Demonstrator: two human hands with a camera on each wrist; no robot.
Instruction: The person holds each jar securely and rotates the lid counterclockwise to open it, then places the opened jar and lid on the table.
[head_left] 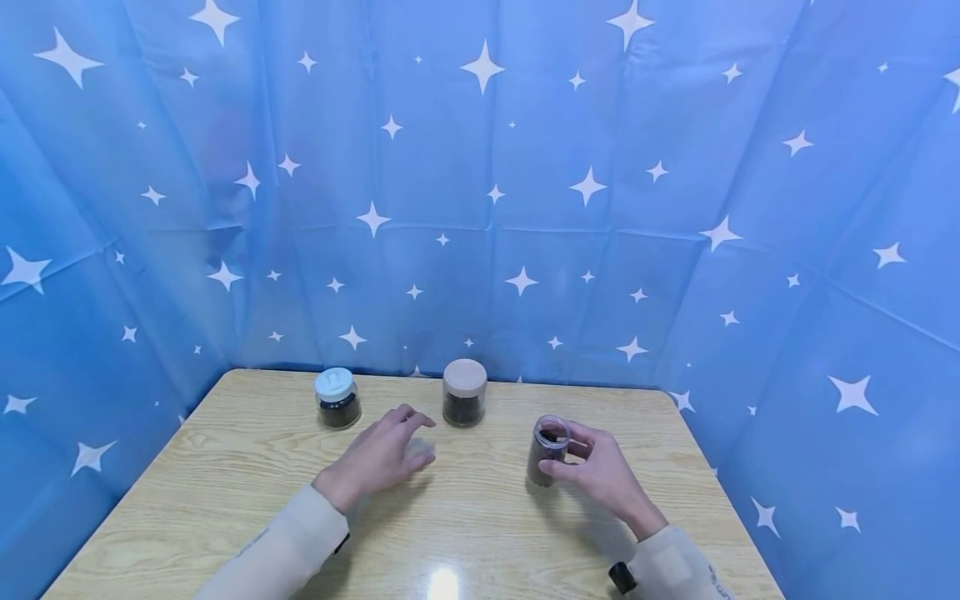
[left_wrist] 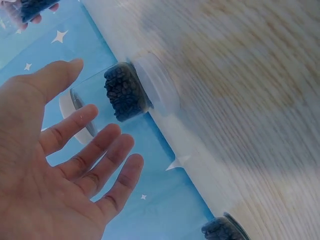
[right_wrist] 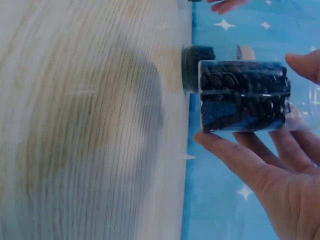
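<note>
My right hand (head_left: 603, 473) grips a clear, lidless jar (head_left: 542, 462) of dark beans (right_wrist: 242, 95), with thumb and fingers on opposite sides. The jar stands upright and appears slightly raised over the table. My left hand (head_left: 382, 450) holds nothing; its fingers are spread and loosely bent in the left wrist view. It is just in front of a jar with a beige lid (head_left: 464, 379), partly filled with dark beans (left_wrist: 122, 92), and does not appear to touch it. Further left stands a short jar with a light blue lid (head_left: 334, 384), also with dark contents.
The light wooden table (head_left: 262, 483) ends at a back edge right behind the two lidded jars. A blue curtain (head_left: 480, 250) with white stars hangs behind and along both sides.
</note>
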